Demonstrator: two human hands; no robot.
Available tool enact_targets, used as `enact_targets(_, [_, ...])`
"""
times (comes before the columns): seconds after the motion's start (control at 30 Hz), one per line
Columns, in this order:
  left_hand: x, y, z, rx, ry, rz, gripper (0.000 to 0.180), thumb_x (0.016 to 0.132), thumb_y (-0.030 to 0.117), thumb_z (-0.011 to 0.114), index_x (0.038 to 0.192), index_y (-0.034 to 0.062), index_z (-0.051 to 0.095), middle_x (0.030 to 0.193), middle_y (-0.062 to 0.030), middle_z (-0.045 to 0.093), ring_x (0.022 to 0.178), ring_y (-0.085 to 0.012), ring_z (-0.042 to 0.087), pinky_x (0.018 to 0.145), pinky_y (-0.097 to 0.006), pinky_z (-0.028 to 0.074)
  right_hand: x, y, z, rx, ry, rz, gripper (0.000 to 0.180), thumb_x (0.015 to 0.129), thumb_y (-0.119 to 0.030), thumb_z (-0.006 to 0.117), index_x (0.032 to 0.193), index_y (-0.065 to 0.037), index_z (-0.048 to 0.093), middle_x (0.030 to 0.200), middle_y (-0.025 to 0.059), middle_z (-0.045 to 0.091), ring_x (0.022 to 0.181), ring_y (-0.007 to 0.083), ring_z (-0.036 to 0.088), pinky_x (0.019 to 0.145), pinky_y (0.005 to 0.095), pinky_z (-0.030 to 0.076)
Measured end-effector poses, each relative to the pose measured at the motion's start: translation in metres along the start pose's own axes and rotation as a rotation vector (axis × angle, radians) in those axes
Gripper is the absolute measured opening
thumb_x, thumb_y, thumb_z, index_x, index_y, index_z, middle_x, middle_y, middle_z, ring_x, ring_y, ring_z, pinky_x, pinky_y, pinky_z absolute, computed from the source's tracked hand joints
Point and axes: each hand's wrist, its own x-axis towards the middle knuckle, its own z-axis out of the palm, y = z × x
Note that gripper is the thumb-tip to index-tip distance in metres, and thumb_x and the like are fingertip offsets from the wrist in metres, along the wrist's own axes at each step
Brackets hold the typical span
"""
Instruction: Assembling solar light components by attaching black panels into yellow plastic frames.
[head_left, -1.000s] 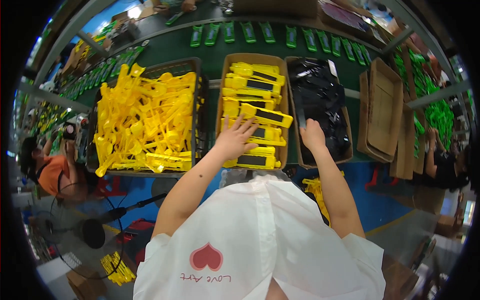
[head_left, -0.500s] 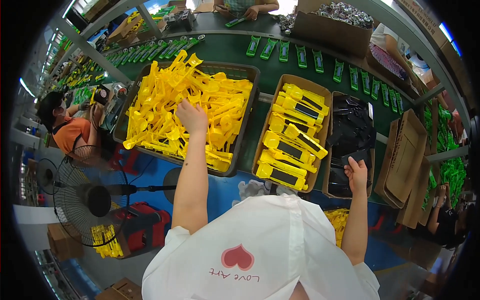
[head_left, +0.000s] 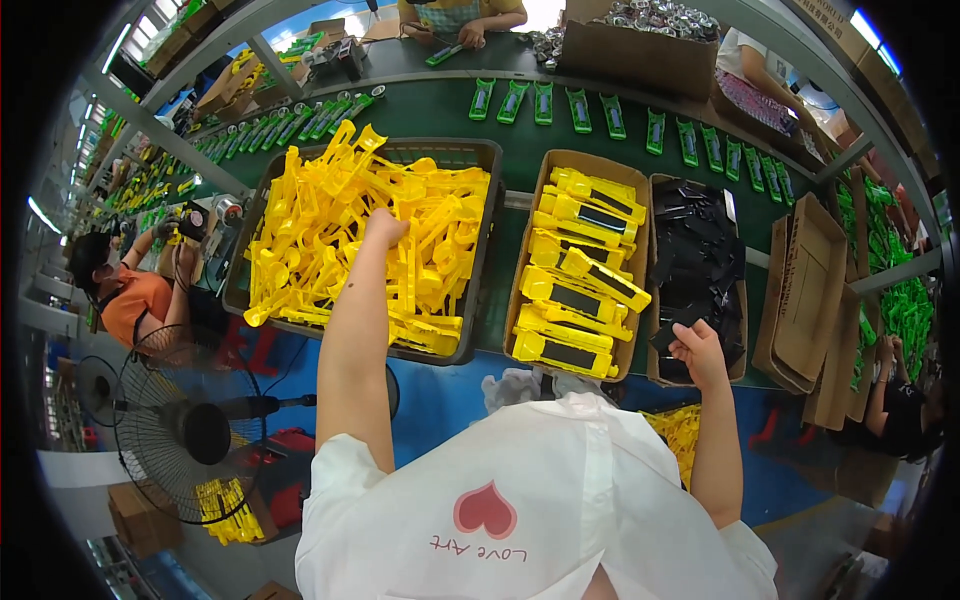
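Note:
My left hand [head_left: 385,228] is down among yellow plastic parts [head_left: 310,215] heaped in a dark crate [head_left: 490,160]. Its fingers are mostly hidden by the parts and the wrist, so I cannot see what they grip. Between thumb and fingers of my right hand [head_left: 702,355] is a small flat black plate [head_left: 668,337]. That hand is over the near end of a cardboard box full of similar black pieces [head_left: 692,245]. Between my hands stands another cardboard box [head_left: 632,352], with yellow parts carrying black plates [head_left: 567,353] stacked in it.
Beyond the boxes, a green conveyor [head_left: 400,110] carries a row of green devices [head_left: 580,110]. Empty cardboard trays [head_left: 805,300] lean at the right. A standing fan [head_left: 200,430] and a co-worker in orange [head_left: 140,300] are at the left. Another person's hands [head_left: 472,33] work across the belt.
My left hand has pushed deeper into the yellow heap, its fingers now more hidden. My right hand has shifted slightly nearer and left, lifting the black plate clear of the pieces. The view has shifted slightly.

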Motion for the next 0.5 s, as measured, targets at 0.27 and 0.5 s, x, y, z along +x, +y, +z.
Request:
enact_targets(0.27, [-0.077,0.028,-0.076,-1.237,-0.227,0.048,0.017,0.081,0.013,0.059,0.095,0.0061,0.051,0.079,-0.0022,0.056,0.069,-0.0116,0.055,0.060,-0.025,0.045,-0.011,0.008,-0.008,-0.067,-0.006,0.023,0.007,0.078,-0.012,0.061,0.081,-0.008,0.057,0.068,0.0011,0.057,0.058,0.0079,0.052,0.052,0.0191,0.040])
enact_targets(0.5, [-0.200,0.100,-0.019,-2.360,-1.010,0.309,0.025,0.090,0.023,0.044,0.109,0.0066,0.045,0.077,-0.0010,0.042,0.065,-0.0084,0.038,0.065,-0.022,0.037,-0.034,-0.036,0.057,-0.069,-0.442,-0.088,0.015,0.076,-0.006,0.058,0.091,-0.003,0.059,0.099,0.0062,0.056,0.085,0.0127,0.051,0.076,0.0236,0.042])
